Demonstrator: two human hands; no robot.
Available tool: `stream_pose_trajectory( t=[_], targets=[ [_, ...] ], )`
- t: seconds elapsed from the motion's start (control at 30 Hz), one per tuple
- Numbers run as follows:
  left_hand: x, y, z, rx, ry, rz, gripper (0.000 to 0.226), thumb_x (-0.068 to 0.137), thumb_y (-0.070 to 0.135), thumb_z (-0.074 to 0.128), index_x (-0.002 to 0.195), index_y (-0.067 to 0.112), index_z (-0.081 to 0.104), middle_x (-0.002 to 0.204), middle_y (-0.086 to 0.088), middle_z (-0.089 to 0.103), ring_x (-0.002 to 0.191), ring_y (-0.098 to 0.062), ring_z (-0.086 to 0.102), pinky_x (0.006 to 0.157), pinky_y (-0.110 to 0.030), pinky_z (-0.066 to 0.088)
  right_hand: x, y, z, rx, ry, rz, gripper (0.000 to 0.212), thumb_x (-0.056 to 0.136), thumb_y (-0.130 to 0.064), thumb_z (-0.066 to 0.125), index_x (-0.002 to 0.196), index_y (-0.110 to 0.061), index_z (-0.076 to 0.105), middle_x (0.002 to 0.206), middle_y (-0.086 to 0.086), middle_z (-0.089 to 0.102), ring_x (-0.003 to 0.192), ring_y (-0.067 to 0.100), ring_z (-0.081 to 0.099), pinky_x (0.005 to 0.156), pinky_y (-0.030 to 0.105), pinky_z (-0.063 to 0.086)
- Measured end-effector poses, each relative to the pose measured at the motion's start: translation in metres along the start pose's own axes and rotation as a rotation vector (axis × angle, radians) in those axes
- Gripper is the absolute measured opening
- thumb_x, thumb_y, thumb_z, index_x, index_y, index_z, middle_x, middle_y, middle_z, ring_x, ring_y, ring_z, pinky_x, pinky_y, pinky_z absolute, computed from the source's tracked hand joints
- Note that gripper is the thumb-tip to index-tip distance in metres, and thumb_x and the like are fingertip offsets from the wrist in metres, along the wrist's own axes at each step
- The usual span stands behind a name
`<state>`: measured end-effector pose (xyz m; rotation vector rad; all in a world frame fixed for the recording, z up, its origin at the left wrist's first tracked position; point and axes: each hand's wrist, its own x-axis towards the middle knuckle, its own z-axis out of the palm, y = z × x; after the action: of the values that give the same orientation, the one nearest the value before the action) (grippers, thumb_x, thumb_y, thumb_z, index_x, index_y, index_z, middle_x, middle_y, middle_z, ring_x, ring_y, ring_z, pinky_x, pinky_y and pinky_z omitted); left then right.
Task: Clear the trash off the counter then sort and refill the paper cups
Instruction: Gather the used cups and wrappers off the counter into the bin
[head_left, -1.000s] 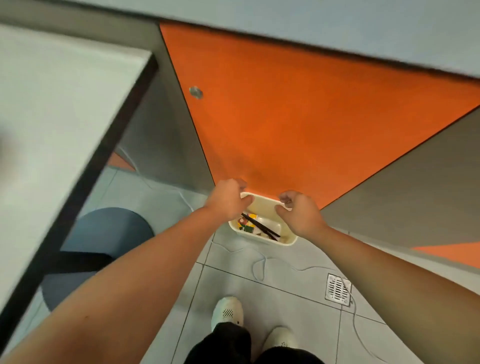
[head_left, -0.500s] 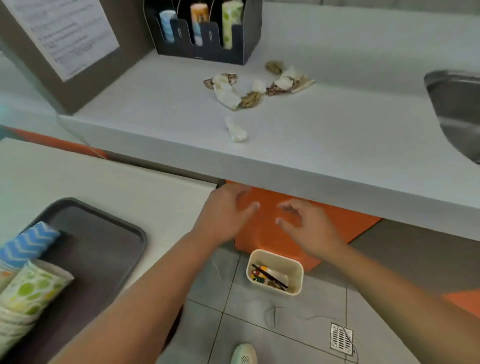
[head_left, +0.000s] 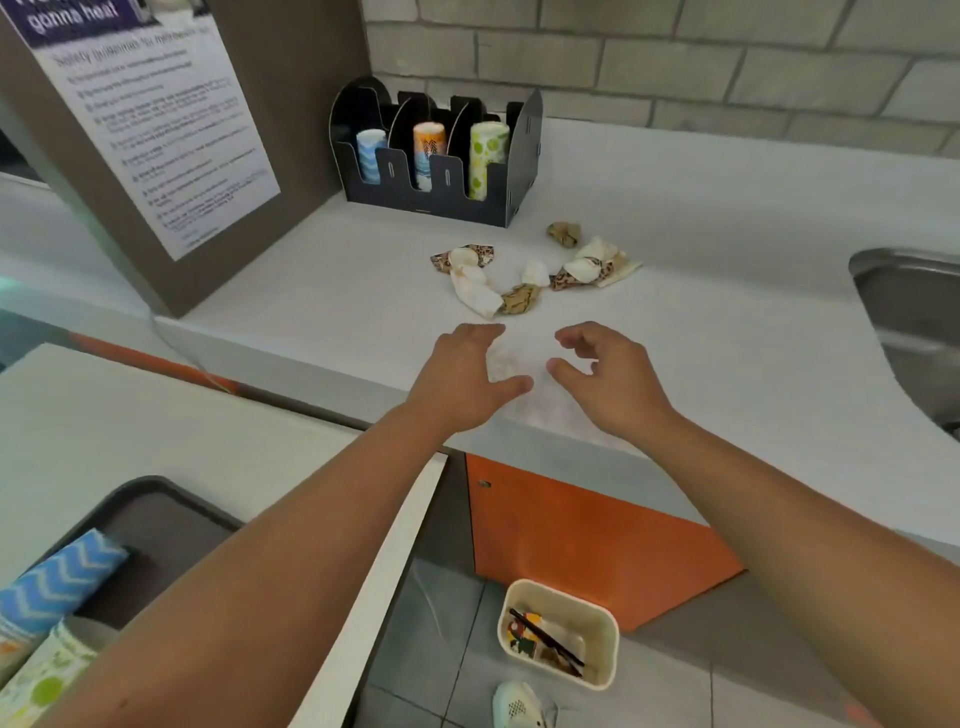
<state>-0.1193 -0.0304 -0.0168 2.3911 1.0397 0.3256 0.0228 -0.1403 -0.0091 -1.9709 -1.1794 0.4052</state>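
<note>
Crumpled wrappers and tissues lie scattered on the white counter, in front of a black cup holder with blue, orange and green cup stacks in three slots. A small white tissue ball sits between my hands, partly blurred. My left hand hovers over the counter's front edge with fingers spread and empty. My right hand is beside it, fingers loosely curved, holding nothing. A cream trash bin with some litter stands on the floor below.
A dark tray on the lower white table at left holds blue and green patterned cups lying down. A steel sink is set into the counter at right. A brown panel with a printed notice stands at left.
My hands let go of the bin on the floor and rose to the counter's front edge. The view swung up from the floor to the counter.
</note>
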Motion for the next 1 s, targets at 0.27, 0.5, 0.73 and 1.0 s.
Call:
stream_pose_trajectory(
  t=[0.27, 0.5, 0.73, 1.0],
  targets=[
    [0.041, -0.026, 0.013, 0.087, 0.035, 0.022, 0.03, 0.098, 0.029, 0.056, 0.123, 0.018, 0.066, 0.121, -0.006, 0.061, 0.113, -0.024, 0.052, 0.092, -0.029, 0.04, 0.11, 0.02, 0.01, -0.102, -0.076, -0.087, 0.053, 0.089, -0.022, 0.068, 0.137, -0.014, 0.051, 0.139, 0.009, 0.049, 0.128, 0.023, 0.047, 0.1, 0.022, 0.034],
    [0.079, -0.035, -0.013, -0.005, 0.305, -0.02, 0.029, 0.098, 0.023, 0.054, 0.124, 0.011, 0.06, 0.116, -0.009, 0.057, 0.107, -0.025, 0.054, 0.084, -0.024, 0.037, 0.168, 0.021, 0.037, -0.331, -0.256, -0.174, 0.077, 0.084, -0.033, 0.073, 0.149, -0.019, 0.035, 0.156, 0.01, 0.027, 0.142, 0.029, 0.026, 0.113, 0.036, 0.026],
    [0.128, -0.046, -0.013, 0.065, 0.085, -0.029, 0.055, 0.1, 0.027, 0.051, 0.151, 0.017, 0.032, 0.152, -0.01, 0.033, 0.133, -0.033, 0.037, 0.11, -0.038, 0.032, 0.172, 0.028, 0.051, -0.431, -0.178, -0.211, 0.04, 0.091, -0.026, 0.064, 0.127, -0.01, 0.061, 0.138, 0.011, 0.047, 0.127, 0.032, 0.037, 0.102, 0.034, 0.033],
    [0.123, -0.041, -0.003, 0.0, -0.056, -0.012, 0.064, 0.092, 0.046, 0.06, 0.149, 0.027, 0.038, 0.157, -0.006, 0.021, 0.14, -0.028, 0.032, 0.114, -0.035, 0.028, 0.164, 0.027, 0.048, -0.403, -0.125, -0.188, 0.028, 0.09, -0.012, 0.063, 0.117, -0.01, 0.067, 0.119, 0.014, 0.057, 0.11, 0.035, 0.051, 0.094, 0.036, 0.042]
  ],
)
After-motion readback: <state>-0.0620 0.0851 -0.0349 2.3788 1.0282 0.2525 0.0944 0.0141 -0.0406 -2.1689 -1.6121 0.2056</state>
